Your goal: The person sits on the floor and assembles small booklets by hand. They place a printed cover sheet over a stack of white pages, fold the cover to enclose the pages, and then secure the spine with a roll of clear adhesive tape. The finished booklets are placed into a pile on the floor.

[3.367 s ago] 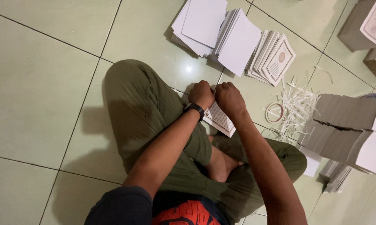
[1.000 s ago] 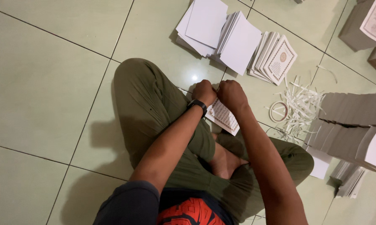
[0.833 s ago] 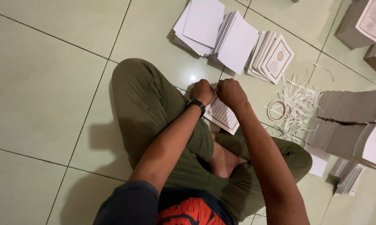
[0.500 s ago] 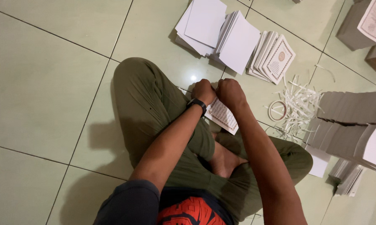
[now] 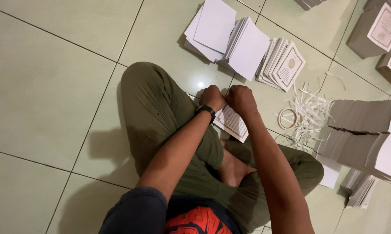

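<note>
- Pale green floor tiles (image 5: 52, 86) with dark grout lines fill the view, and a person sits cross-legged on them in olive trousers (image 5: 160, 117), one bare foot (image 5: 234, 171) tucked under the knees.
- Both hands meet just above the front knee, knuckles nearly touching.
- Left hand (image 5: 212, 97), with a black wristwatch (image 5: 205, 111) on its wrist, is curled closed on the upper edge of a small printed booklet (image 5: 233, 124).
- Right hand (image 5: 242, 99) is likewise curled, fingers bent down onto the same top edge of the booklet; the fingertips are hidden, so the exact pinch cannot be told.
- That booklet hangs tilted below the 2 hands, over the lap, its white page with dense lines of print facing up.
- Beyond the hands, 2 fanned piles of blank white sheets (image 5: 230, 34) lie on the floor, and just right of them a fanned pile of covers with an ornate border (image 5: 286, 65).
- Right of the hands lies a heap of thin white paper strips (image 5: 310, 112), with a tape ring (image 5: 287, 118) at its near edge.
- Further right, tall slanted stacks of grey-edged booklets (image 5: 364, 134) lean against each other, with more loose sheets (image 5: 360, 190) below them.
- Top right corner holds brown wrapped bundles (image 5: 377, 28) with bordered labels.
</note>
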